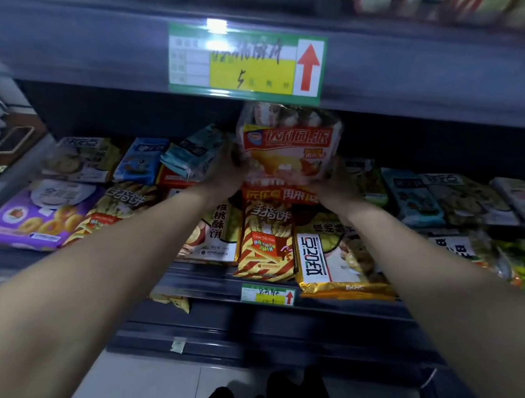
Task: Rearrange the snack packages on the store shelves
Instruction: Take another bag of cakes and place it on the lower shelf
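Red and white, the shiny snack pack [288,146] has orange food drawn on its front. The left hand [225,168] grips its left side and the right hand [335,184] grips its right side. It is held upright over the middle of the dark shelf [199,281], above other packs lying flat. A purple pack [33,215] and a striped pack [265,245] lie near the front. A green and yellow price tag [244,62] with a red arrow hangs higher up. Pale floor [152,382] shows below.

Left hand [225,170] and right hand [333,184] gripping an upright red pie package [288,146] between them, striped finger-biscuit bag [265,245] below the hands
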A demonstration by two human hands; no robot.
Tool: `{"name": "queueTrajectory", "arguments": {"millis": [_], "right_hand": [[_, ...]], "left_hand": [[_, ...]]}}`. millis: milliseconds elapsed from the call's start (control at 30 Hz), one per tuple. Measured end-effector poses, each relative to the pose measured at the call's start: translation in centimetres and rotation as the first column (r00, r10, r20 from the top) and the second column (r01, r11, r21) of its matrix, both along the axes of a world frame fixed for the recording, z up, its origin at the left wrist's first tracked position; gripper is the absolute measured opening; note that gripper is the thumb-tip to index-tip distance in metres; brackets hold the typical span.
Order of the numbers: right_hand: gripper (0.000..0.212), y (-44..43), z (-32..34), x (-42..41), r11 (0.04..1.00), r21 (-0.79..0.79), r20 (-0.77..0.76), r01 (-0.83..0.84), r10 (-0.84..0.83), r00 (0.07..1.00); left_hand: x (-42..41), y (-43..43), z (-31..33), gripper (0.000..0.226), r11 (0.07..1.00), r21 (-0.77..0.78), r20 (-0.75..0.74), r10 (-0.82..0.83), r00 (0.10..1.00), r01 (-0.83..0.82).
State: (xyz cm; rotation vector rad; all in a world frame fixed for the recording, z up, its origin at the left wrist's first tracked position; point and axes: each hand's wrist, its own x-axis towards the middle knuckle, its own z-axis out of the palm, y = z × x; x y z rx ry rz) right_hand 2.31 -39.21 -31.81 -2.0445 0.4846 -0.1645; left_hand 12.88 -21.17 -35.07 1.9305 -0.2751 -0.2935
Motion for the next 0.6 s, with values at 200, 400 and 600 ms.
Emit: {"name": "queueTrajectory", "arguments": {"millis": [200,400,600], "right_hand": [[0.072,-0.2,-1.2,0.7,0.998,0.000,-0.036,-0.059,0.059,0.998],[0.073,-0.2,-2.4,1.1,0.997,0.063,-0.038,-0.045,0.047,0.998],[0.072,-0.4,-2.9,1.7,0.991,0.133,-0.051,-0.014,0.020,0.999]], "left_hand": [[-2.3,-0.9,1.0,0.050,0.992,0.127,-0.054,-0.011,0.998,0.018],[-2.2,-1.4,0.1,0.063,0.989,0.146,-0.144,-0.015,0.990,0.036],[-2.3,-1.6,0.2,0.062,0.975,0.186,-0.201,-0.082,0.976,0.121]]}}
